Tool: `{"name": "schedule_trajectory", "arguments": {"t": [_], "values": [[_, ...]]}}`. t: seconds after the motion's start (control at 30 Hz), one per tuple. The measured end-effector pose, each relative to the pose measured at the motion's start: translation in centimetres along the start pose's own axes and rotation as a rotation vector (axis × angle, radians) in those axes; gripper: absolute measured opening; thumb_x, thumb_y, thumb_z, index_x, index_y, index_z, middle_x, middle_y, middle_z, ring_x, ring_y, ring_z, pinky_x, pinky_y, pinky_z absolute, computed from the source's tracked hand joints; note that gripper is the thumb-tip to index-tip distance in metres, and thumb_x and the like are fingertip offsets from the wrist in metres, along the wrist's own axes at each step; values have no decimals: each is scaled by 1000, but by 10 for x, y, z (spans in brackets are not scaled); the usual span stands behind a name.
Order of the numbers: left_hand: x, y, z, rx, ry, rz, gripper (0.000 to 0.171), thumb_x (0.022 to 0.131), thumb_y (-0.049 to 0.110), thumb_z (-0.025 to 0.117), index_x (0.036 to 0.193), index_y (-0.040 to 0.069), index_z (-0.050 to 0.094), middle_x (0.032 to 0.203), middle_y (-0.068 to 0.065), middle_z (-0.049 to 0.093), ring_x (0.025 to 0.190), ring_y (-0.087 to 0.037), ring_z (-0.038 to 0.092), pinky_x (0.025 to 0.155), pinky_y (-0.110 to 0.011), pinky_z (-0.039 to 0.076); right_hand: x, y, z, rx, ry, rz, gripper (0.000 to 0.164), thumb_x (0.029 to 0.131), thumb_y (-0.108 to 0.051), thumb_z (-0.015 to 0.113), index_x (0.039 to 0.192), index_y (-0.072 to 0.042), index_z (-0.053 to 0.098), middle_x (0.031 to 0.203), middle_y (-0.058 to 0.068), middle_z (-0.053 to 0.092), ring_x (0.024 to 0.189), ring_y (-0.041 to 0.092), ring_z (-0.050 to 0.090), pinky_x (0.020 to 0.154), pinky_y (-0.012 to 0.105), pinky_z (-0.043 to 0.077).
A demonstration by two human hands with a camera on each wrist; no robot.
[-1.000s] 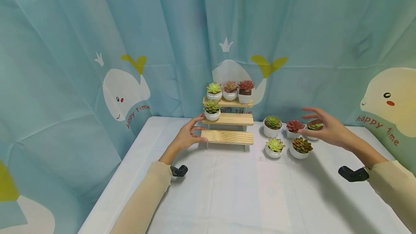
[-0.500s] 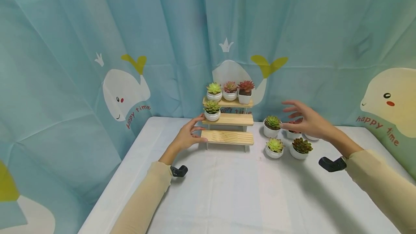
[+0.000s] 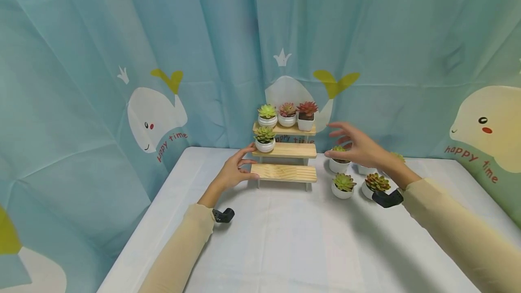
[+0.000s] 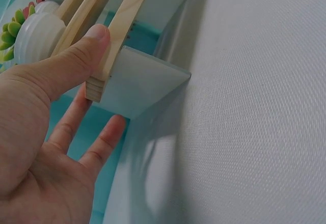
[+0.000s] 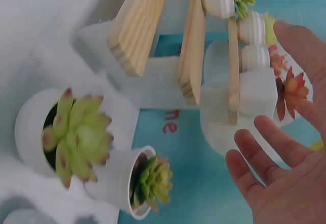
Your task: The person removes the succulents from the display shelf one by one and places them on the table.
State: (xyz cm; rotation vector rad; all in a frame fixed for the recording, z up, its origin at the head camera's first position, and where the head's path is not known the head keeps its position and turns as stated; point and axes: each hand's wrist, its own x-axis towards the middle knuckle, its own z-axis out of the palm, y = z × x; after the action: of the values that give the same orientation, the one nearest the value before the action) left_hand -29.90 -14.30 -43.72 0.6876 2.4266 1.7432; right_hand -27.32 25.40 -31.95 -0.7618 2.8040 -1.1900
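Observation:
A three-step wooden stand [image 3: 285, 172] with white side panels stands on the table. My left hand [image 3: 233, 172] holds its left end. In the left wrist view the thumb [image 4: 76, 63] lies on the lowest board, with other fingers around the end. On the top step are a light green succulent [image 3: 267, 116], a pinkish succulent [image 3: 287, 115] and a red succulent [image 3: 306, 115]; a green succulent [image 3: 265, 139] sits at the middle step's left end. My right hand [image 3: 360, 147], fingers spread and holding nothing, hovers above a white-potted green succulent [image 3: 339, 165], right of the stand.
Right of the stand on the table [image 3: 293, 238] are a yellow-green succulent [image 3: 343, 185], a dark green-red succulent [image 3: 372, 185] and more pots partly hidden by the right hand and arm. A blue curtain [image 3: 228, 35] with whale prints hangs behind.
My right hand has moved left, from over the right-hand pots toward the stand, with nothing in it. My left hand stays at the stand's left end.

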Motion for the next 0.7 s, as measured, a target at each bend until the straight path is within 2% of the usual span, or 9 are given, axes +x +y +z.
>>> {"name": "schedule_trajectory", "arguments": {"t": [0.17,0.43,0.7], "values": [[1,-1,1,-2,-3,9,85,82,-1,85,154,15,44,170,5,22,130,-30,58,83,-36,58,7,-2,9,10,-9,-9,79,92,-31,81,157,-16,38,145,20,54,123,39,59,102,58,47],[1,1,1,-1,-3,0,85,82,-1,85,155,15,43,170,5,22,131,-29,58,83,-37,58,20,-10,26,66,-16,-23,80,92,-26,81,157,-14,36,144,20,54,124,41,58,102,57,48],[0,1,0,-13,-1,4,84,82,-1,85,154,15,44,170,5,22,130,-30,58,83,-37,58,39,-19,54,138,-19,-30,82,93,-29,80,159,-14,33,146,19,53,128,42,55,104,58,46]]}}
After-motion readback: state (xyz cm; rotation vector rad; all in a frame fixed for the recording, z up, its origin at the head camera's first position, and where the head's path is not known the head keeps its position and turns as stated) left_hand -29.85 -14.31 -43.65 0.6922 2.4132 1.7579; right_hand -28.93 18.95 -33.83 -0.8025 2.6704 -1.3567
